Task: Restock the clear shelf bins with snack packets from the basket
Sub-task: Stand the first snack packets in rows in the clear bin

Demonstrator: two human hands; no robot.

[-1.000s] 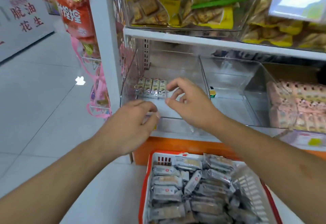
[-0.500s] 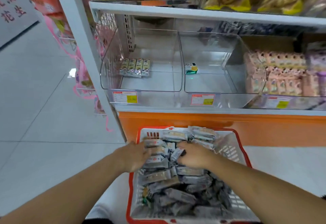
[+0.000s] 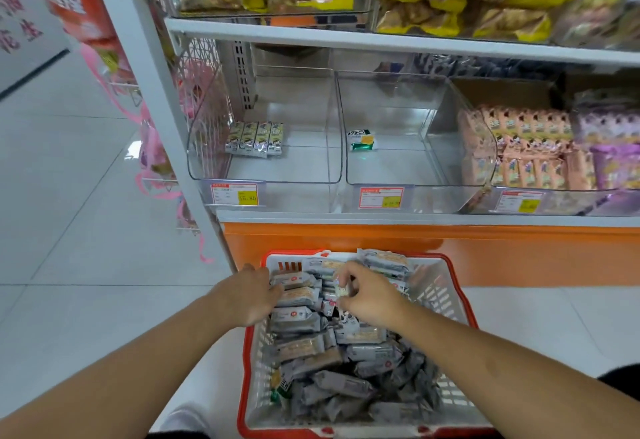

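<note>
A red-rimmed white basket full of grey snack packets sits on the floor below the shelf. My left hand rests at the basket's far left corner, fingers curled over a grey packet. My right hand pinches a small pale packet above the pile. On the shelf, the left clear bin holds a short row of packets. The middle clear bin holds one green and white packet.
A bin of pink and purple packets stands to the right. Yellow snack bags fill the upper shelf. Price tags hang on the bin fronts. An orange base panel runs under the shelf. White tiled floor lies left.
Both hands left the left bin and came down into the basket. My right hand now pinches a small packet; the left has shifted to the basket's far left corner.
</note>
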